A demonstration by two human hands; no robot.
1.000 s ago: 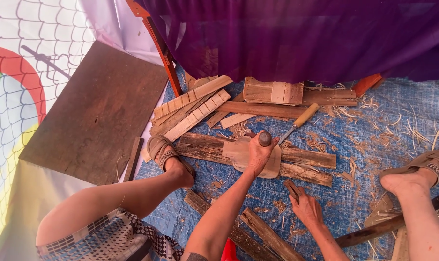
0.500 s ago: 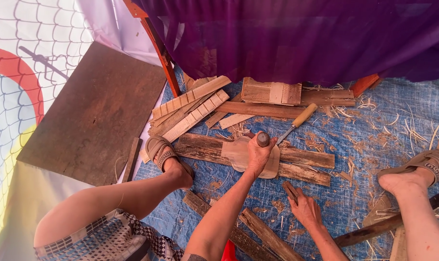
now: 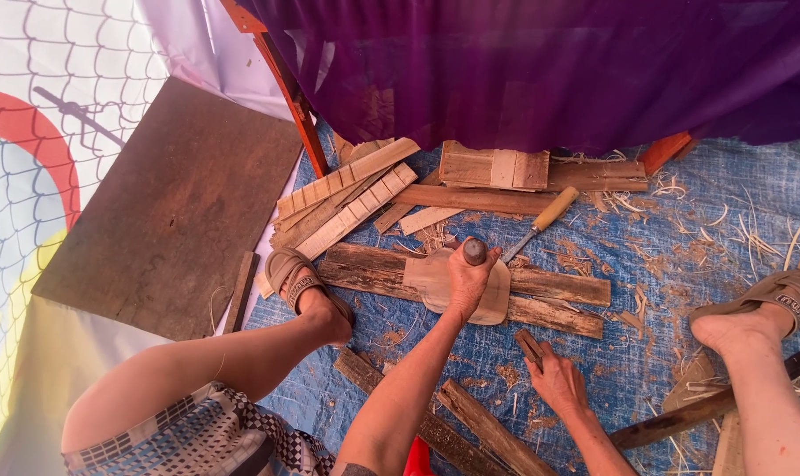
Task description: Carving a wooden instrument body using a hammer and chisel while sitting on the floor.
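My left hand (image 3: 467,280) is closed around an upright tool handle with a rounded dark top (image 3: 475,251). It presses the tool down on a pale, flat, rounded wooden piece (image 3: 498,301). That piece lies across two weathered planks (image 3: 558,300) on the blue tarp (image 3: 647,353). My right hand (image 3: 554,381) rests on the tarp with its fingers apart, fingertips at a small wooden strip (image 3: 529,344). A chisel with a yellow wooden handle (image 3: 543,222) lies just beyond the planks.
My sandalled feet (image 3: 296,280) (image 3: 761,308) flank the planks. Slats and boards (image 3: 347,198) (image 3: 497,172) are stacked near a purple cloth (image 3: 523,62). A large brown board (image 3: 171,203) lies to the left. Wood scraps (image 3: 488,427) and shavings litter the tarp.
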